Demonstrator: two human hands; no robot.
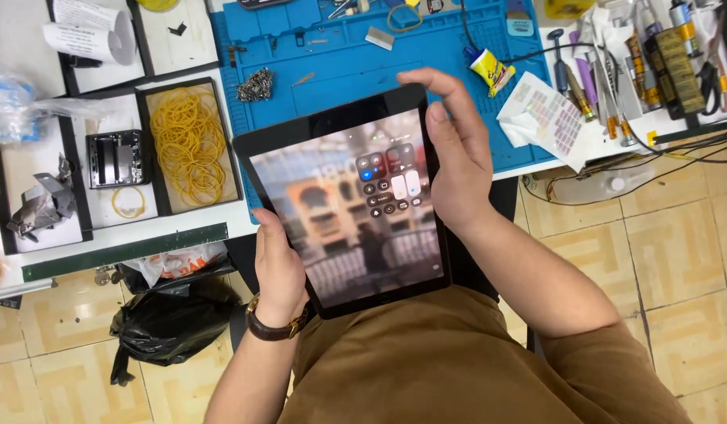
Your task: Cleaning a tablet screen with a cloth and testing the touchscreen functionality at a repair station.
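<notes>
I hold a black tablet [332, 212] upright over my lap, its screen lit with a blurred picture and a panel of round control icons at the upper right. My left hand [277, 267], with a brown watch on the wrist, grips the tablet's lower left edge. My right hand [453, 157] clasps the upper right corner, fingers curled over the top edge and thumb lying on the screen's right side beside the icons.
A blue work mat [340, 55] covers the bench behind the tablet. A tray of yellow rubber bands [187, 141] sits at left, screwdrivers and tools [614, 71] at right, a small glue tube [490, 71] nearby. A black bag [171, 322] lies on the tiled floor.
</notes>
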